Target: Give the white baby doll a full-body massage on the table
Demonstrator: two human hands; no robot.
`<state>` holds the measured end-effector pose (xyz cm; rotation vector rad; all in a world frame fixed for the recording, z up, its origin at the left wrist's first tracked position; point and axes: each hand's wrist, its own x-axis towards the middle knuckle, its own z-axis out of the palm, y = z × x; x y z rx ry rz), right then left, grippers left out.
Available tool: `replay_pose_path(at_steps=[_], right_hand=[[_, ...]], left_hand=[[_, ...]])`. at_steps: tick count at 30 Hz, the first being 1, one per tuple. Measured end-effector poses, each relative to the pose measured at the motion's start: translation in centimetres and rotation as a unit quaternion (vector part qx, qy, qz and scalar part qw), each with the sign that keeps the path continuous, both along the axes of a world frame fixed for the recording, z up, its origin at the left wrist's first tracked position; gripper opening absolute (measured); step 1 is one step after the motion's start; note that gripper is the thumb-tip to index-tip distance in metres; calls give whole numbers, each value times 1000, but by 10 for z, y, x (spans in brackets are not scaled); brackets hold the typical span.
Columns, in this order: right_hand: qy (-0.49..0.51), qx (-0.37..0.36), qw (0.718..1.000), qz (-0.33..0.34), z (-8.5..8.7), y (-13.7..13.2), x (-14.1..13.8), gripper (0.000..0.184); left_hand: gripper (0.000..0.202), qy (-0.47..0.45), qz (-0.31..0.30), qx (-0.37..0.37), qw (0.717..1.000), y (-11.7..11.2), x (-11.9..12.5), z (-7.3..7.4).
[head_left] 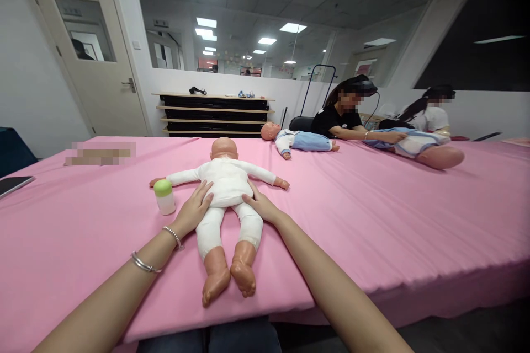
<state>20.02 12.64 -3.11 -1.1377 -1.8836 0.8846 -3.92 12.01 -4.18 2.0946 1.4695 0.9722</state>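
Observation:
A baby doll with a white cloth body lies on the pink-covered table in front of me. The back of its head faces up, its arms are spread wide and its bare feet point toward me. My left hand holds the left side of its waist, thumb on the lower back. On the opposite side of the waist, my right hand holds it the same way, with its fingers partly hidden along the doll's side. A small bottle with a green cap stands left of the doll, below its outstretched arm.
Another doll in blue and white clothes lies farther back. At the right, a person handles a clothed doll, with a second person behind. A dark flat device rests at the left edge of the pink tablecloth.

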Motion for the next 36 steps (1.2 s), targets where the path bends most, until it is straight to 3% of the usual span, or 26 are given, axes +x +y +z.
replay_pose_path(at_steps=[6, 11, 14, 17, 19, 21, 24, 27, 29, 31, 33, 36], right_hand=[[12, 29, 999, 15, 2, -2, -3, 70], [-54, 36, 995, -75, 1, 5, 0, 85], [-70, 104, 989, -80, 8, 4, -3, 80], [-79, 162, 983, -34, 15, 0, -13, 67], [-125, 152, 980, 15, 15, -3, -21, 63], [-171, 134, 975, 47, 14, -5, -26, 59], [-188, 115, 975, 26, 12, -6, -29, 54], [-194, 78, 976, -64, 14, -7, -25, 49], [-200, 72, 967, -142, 17, -6, -20, 49], [-191, 86, 961, -182, 18, -6, -14, 51], [-158, 107, 968, -164, 18, -6, -11, 55], [-155, 116, 979, -63, 17, -8, -11, 57]], left_hand=[[58, 11, 3, 6, 1000, 0, -1, 0], [54, 41, 32, 25, 998, -1, -1, 4], [56, 33, 69, 86, 993, -1, 1, 10], [58, 12, -6, 136, 991, -1, 5, 15], [54, 40, -88, 120, 988, -2, 9, 16], [51, 76, -113, 79, 987, -2, 11, 16], [53, 95, -59, 24, 993, 0, 9, 12], [55, 87, 21, -21, 996, 4, 1, 8], [58, 60, 96, -14, 993, 6, -3, 6], [62, 24, 129, 31, 991, 5, -4, 5], [64, 2, 77, 93, 993, 2, -2, 6], [55, 23, -55, 112, 992, 0, 3, 5]])
